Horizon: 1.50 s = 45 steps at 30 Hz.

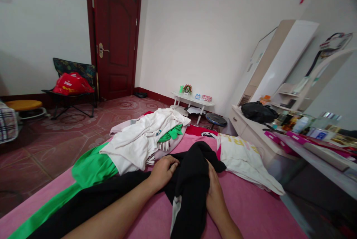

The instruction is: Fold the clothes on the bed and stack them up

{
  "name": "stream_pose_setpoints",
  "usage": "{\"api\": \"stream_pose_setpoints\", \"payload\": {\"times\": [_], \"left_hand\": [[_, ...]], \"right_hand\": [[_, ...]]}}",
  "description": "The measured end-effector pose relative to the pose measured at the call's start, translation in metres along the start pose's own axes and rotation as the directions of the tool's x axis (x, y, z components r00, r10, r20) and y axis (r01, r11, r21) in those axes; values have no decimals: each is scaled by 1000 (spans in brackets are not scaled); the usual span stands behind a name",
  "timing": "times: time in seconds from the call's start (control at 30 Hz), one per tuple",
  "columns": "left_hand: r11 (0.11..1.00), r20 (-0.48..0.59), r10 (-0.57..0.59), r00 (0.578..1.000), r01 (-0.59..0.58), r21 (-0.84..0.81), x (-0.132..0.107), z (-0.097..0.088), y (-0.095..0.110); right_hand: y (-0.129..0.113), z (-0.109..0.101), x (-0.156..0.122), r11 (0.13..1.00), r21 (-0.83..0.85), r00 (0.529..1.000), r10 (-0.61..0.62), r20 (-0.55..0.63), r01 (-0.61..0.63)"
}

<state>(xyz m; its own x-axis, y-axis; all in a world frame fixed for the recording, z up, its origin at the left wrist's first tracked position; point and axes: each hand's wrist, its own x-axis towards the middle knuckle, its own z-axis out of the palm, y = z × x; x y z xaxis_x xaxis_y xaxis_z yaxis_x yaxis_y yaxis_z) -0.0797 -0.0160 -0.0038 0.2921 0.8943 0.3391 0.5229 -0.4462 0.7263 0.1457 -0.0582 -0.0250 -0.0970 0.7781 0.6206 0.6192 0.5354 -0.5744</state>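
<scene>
A black garment [193, 179] with a grey strip lies bunched on the pink bedding [237, 202]; two long parts run toward me, one to the lower left. I cannot tell whether it is trousers or a top. The curled fingers of my left hand [164, 172] grip the cloth at its left side. My right hand [216, 190] holds the raised fold from the right, its fingertips mostly hidden behind the fabric. Just beyond my left hand lies a heap with a white shirt [139, 138] and green cloth [95, 166]. A white top with yellow letters [245, 157] lies beyond my right hand.
On the right stands a dresser [240, 122] with a black bag [259, 112] and several bottles. A low white table [192, 97] and a round stool [216, 119] are ahead. Far left, a folding chair [74, 66] holds a red bag [74, 83] near the door [118, 38].
</scene>
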Motion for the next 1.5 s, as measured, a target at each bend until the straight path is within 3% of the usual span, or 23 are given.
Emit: {"api": "stream_pose_setpoints", "payload": {"times": [0.87,1.07,1.2,1.33,1.43,1.5], "left_hand": [[999,-15,31,999,-30,23,-1,1,-1],[999,-8,17,1000,-17,34,-2,0,0],[998,11,40,999,-41,40,-3,-4,6],[989,78,136,988,-140,51,-6,-9,12],[963,178,239,955,-257,85,-10,-12,14],[942,246,295,923,-324,87,-12,-14,14]], "right_hand": [[1,2,-1,997,-72,999,-40,-17,39],[-6,0,-5,992,-118,998,46,-42,-51],[-8,-3,-6,990,-39,989,131,-62,-133],[-5,-5,-6,986,93,986,149,-78,-142],[-1,-11,-2,952,241,965,224,-134,-188],[1,-21,1,905,351,926,322,-199,-239]]}}
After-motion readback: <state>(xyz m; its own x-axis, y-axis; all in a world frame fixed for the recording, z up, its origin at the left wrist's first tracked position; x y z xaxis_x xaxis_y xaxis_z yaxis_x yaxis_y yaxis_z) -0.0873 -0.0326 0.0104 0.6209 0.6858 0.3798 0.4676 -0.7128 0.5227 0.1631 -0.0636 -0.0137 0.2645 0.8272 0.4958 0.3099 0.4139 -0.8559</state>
